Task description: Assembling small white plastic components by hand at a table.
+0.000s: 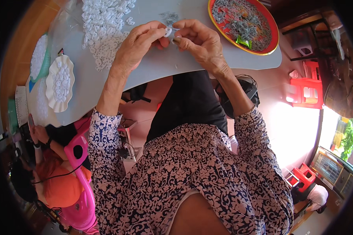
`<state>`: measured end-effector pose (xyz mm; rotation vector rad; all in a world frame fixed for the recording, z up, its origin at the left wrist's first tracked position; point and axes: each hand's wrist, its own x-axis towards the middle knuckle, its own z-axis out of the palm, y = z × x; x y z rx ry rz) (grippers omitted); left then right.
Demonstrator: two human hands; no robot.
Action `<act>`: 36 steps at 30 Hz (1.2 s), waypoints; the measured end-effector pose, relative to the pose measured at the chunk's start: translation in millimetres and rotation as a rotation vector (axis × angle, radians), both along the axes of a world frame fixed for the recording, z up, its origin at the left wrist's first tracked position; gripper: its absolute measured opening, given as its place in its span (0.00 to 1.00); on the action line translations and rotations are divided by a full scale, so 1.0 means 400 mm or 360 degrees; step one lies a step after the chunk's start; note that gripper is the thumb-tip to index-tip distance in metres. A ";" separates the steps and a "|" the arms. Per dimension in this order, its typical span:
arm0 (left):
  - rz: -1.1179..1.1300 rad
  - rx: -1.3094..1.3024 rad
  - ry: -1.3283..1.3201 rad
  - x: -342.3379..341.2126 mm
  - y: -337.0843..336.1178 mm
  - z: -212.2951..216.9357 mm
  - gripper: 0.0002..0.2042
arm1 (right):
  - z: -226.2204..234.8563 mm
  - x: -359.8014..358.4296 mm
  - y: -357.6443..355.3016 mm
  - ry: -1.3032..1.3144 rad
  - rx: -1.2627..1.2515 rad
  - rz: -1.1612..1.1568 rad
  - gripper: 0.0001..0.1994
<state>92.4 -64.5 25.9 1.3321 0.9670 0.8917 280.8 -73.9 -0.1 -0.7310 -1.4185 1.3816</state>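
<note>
One grey table (251,60) spans my view's upper part. Red round tray (276,37) at right, grey metal pieces (243,19) inside; heap of white pieces (102,23) at left. Between them, I see right hand (203,43), thumb and forefinger curled close, contents I cannot tell; left hand (139,43), thumb and forefinger pinching small white piece (168,31) above table.

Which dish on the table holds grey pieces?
The red tray with the yellow rim, right of the right hand. The scalloped dish and green dish, far left, hold white pieces.
</note>
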 end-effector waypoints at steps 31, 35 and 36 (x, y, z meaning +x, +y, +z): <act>-0.0256 0.0519 0.0518 0.007 0.016 0.009 0.16 | -0.003 -0.003 0.001 0.0111 0.0121 -0.0044 0.12; 0.0042 0.0550 0.0358 0.038 -0.031 -0.009 0.16 | -0.003 0.004 -0.001 0.0063 0.0116 -0.0069 0.12; 0.0046 0.0550 0.0359 0.045 -0.036 -0.018 0.16 | -0.002 0.002 0.000 0.0040 0.0127 -0.0059 0.12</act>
